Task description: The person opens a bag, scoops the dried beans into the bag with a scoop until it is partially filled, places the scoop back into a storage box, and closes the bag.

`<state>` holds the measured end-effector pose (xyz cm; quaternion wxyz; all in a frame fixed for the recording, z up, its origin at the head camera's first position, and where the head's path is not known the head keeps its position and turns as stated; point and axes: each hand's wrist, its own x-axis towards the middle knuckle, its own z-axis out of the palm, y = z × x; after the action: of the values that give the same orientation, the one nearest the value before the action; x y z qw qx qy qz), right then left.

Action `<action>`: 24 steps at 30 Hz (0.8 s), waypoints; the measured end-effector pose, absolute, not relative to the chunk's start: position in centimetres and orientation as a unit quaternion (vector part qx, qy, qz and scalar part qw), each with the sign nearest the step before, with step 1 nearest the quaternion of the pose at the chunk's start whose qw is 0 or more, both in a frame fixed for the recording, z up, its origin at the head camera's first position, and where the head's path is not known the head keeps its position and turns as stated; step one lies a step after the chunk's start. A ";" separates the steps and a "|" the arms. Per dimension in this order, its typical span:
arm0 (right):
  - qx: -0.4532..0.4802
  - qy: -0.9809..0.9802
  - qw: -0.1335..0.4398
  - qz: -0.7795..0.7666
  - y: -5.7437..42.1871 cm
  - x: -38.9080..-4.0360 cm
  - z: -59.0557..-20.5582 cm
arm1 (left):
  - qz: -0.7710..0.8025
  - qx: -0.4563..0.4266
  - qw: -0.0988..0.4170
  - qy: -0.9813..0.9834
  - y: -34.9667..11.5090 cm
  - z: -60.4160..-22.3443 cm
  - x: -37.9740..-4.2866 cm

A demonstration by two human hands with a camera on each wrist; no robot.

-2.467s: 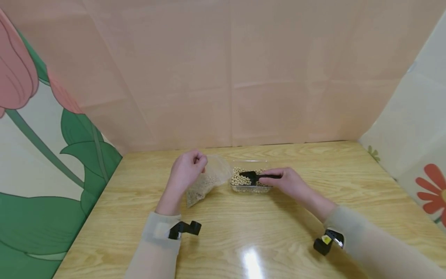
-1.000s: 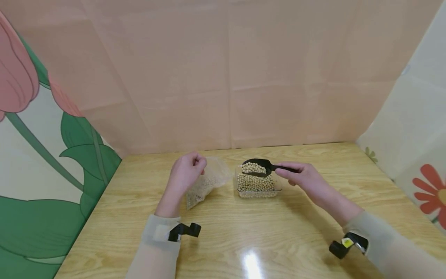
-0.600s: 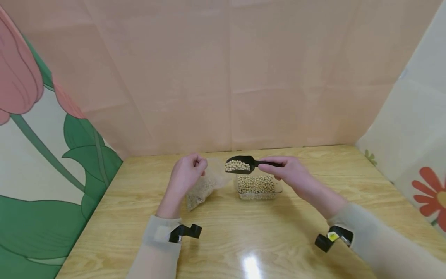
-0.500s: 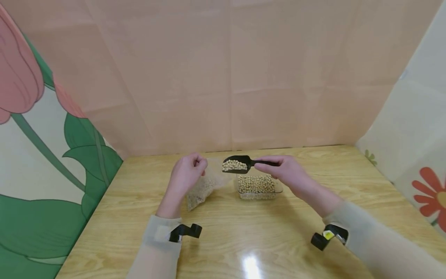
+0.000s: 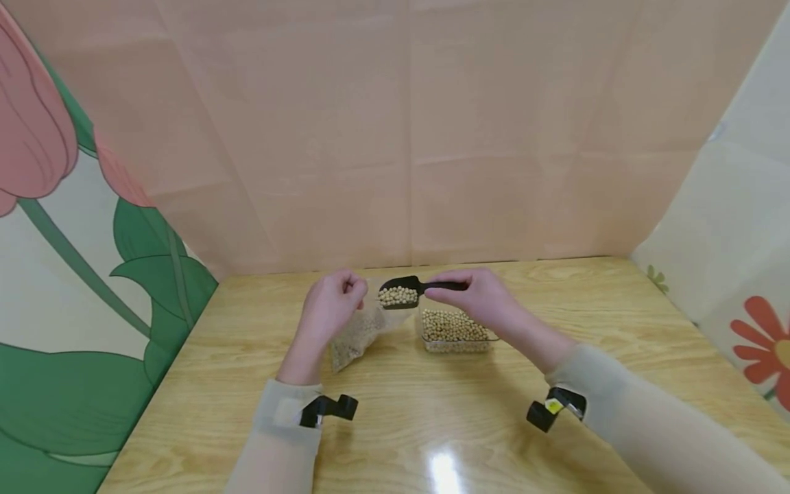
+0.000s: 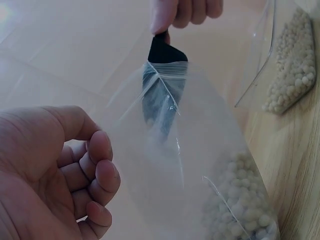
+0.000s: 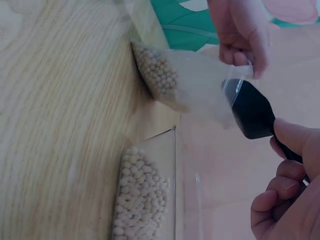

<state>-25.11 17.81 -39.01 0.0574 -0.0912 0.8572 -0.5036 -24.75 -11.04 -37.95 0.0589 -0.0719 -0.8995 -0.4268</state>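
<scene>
My left hand [image 5: 333, 302] pinches the upper edge of a clear plastic bag [image 5: 361, 336], which has pale round beans [image 6: 240, 195] in its bottom. With the thumb and fingers of my right hand [image 5: 478, 295] I grip the handle of a black scoop [image 7: 250, 110], heaped with beans [image 5: 398, 296]. The scoop's front part is inside the bag's mouth, seen through the plastic in the left wrist view. Below and right of the scoop, a clear plastic box [image 5: 457, 347] of the same beans stands on the table, partly behind my right hand in the head view.
The wooden table [image 5: 395, 425] runs back to a pink cloth backdrop [image 5: 407, 137]. A flower-printed panel [image 5: 62, 288] stands at the left, and a pale one [image 5: 728, 226] at the right. Each forearm carries a black wrist camera [image 5: 330, 408].
My right hand has lifted the scoop, full of beans, out of the box and moved it left into the bag's mouth. My left hand stays in place, holding the bag's edge.
</scene>
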 end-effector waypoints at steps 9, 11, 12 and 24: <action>-0.158 0.888 0.005 -0.433 16.3 -24.7 -37.5 | -0.434 -0.075 0.049 -0.896 -11.1 -37.9 -24.8; -0.167 0.893 -0.004 -0.419 16.1 -24.6 -37.3 | -0.434 -0.076 0.050 -0.896 -11.2 -37.9 -24.8; -0.172 0.895 -0.010 -0.411 16.0 -24.5 -37.2 | -0.434 -0.077 0.050 -0.896 -11.2 -37.9 -24.8; -0.219 0.916 -0.081 -0.326 15.2 -24.2 -36.3 | -0.436 -0.080 0.052 -0.895 -11.3 -37.9 -24.7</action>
<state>-24.20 15.17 -36.26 -0.0807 -0.2194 0.9160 -0.3261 -24.73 -11.27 -37.89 0.0522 -0.0804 -0.8950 -0.4357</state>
